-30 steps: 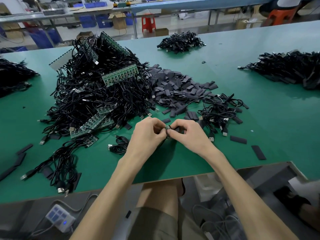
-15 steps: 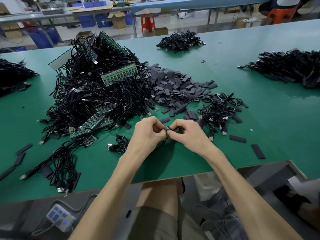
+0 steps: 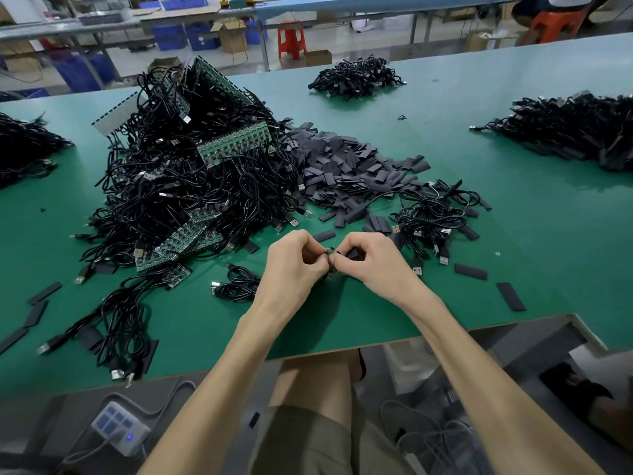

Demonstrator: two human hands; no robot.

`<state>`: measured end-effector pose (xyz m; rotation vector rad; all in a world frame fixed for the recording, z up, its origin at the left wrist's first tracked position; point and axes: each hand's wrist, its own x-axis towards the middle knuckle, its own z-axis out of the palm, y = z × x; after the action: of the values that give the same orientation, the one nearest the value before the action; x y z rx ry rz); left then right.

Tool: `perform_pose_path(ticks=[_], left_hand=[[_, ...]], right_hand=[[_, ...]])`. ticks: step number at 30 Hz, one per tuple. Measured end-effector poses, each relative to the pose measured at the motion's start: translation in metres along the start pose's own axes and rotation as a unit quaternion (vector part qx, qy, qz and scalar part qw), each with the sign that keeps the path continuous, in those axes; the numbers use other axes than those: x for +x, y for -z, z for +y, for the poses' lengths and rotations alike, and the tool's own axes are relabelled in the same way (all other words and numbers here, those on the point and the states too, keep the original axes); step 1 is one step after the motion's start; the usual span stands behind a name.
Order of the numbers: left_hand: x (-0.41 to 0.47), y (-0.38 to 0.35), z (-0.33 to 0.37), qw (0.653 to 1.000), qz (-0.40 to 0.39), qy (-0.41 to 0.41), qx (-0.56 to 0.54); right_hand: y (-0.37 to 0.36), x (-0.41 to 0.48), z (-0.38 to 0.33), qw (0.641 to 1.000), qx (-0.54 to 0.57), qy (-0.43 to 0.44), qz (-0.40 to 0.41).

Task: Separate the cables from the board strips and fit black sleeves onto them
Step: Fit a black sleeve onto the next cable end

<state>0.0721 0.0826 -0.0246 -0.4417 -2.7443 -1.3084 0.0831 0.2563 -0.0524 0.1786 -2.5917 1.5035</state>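
Observation:
My left hand and my right hand meet just above the green table, fingertips pinching a small board end of a cable between them. A black sleeve shows under my right fingers. Behind my left hand lies a big heap of black cables with green board strips in it. A pile of loose black sleeves lies behind my hands. A small bunch of separated cables sits to the right of my hands.
More cable piles lie at the far middle, far right and far left. Loose sleeves lie near the front edge at right, others at left. A coiled cable lies left of my left wrist. A power strip is on the floor.
Both hands have stayed together over the same spot, with only slight finger shifts on the small cable end.

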Motion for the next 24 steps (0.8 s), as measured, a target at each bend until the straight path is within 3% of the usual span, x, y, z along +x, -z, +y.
perform_pose_path(ticks=[7, 10, 15, 21, 24], left_hand=[[-0.006, 0.004, 0.004, 0.994, 0.05, -0.062, 0.069], [-0.014, 0.004, 0.015, 0.989, 0.099, -0.109, 0.015], [-0.021, -0.01, 0.029, 0.986, 0.05, -0.126, -0.093], [-0.022, -0.022, 0.028, 0.975, 0.078, -0.189, -0.087], [-0.017, -0.029, 0.026, 0.983, 0.077, -0.151, -0.072]], right_hand=[[-0.002, 0.001, -0.002, 1.0, -0.024, 0.006, -0.008], [-0.003, -0.001, -0.005, 0.999, -0.034, 0.023, -0.027], [0.004, -0.003, -0.002, 0.999, 0.018, 0.017, -0.033], [0.007, -0.004, -0.003, 0.996, 0.07, 0.011, -0.051], [0.006, -0.004, -0.004, 0.995, 0.084, 0.035, -0.038]])
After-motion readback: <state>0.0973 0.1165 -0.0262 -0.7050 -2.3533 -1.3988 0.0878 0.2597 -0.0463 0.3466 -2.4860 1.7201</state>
